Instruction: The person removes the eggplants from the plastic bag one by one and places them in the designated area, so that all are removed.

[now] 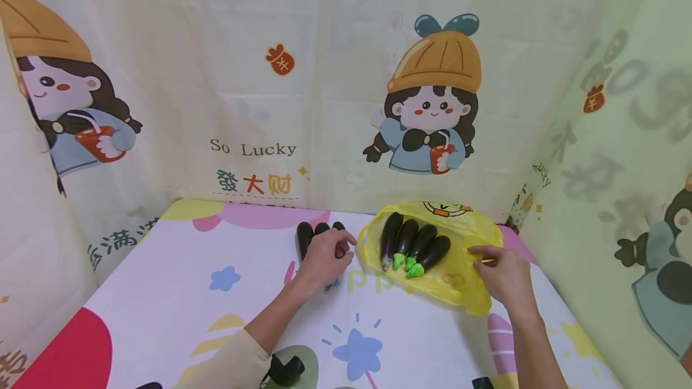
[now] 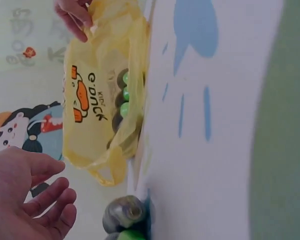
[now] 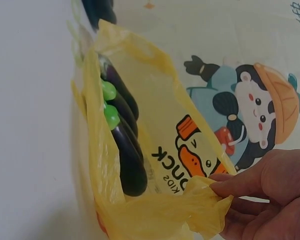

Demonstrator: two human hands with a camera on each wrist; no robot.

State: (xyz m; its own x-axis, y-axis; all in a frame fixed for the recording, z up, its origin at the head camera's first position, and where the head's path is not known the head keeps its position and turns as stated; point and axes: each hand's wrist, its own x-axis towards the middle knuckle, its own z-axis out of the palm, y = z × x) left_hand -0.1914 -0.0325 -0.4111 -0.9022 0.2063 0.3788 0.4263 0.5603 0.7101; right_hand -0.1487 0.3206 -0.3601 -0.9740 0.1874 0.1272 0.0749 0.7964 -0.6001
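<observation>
My right hand (image 1: 505,275) pinches the side of a yellow plastic bag (image 1: 459,296) between thumb and fingers, as the right wrist view also shows. Several dark purple eggplants (image 1: 406,238) with green or greyish stem ends lie side by side in the bag. Left of the bag, more eggplants (image 1: 304,238) lie on the table, partly hidden by my left hand (image 1: 326,255). That hand hovers over them with loosely bent fingers and nothing visible in its grasp. In the left wrist view, a gap shows between its fingers and the eggplant ends (image 2: 125,212).
The table carries a printed white cloth (image 1: 259,317). Printed curtains (image 1: 324,89) stand along the back and both sides. Dark objects (image 1: 286,370) sit at the left wrist and the bottom edge.
</observation>
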